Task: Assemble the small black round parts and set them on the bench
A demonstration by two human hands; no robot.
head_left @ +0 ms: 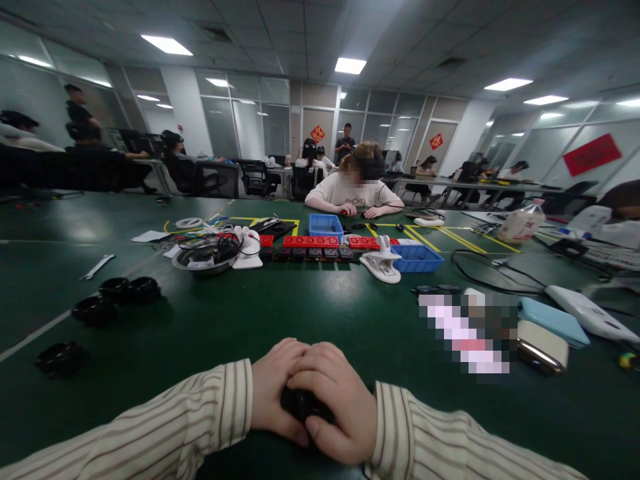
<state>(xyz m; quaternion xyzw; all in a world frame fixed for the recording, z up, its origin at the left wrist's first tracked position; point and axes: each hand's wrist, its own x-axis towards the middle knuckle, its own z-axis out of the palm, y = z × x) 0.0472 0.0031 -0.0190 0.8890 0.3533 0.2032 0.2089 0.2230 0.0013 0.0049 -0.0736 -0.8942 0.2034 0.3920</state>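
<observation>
Both my hands rest together on the green table (320, 313) near its front edge. My right hand (335, 400) lies over my left hand (273, 387), and both are closed around a small black round part (300, 405), mostly hidden under the fingers. Striped sleeves cover both forearms. Several similar black round parts (117, 290) lie to the left on the table.
A metal bowl of cables (205, 257), red power strips (313, 241), blue bins (417, 259), a white clip stand (383, 263), phones and a power bank (545, 333) sit farther out. A person (355, 190) works across the table; others sit behind.
</observation>
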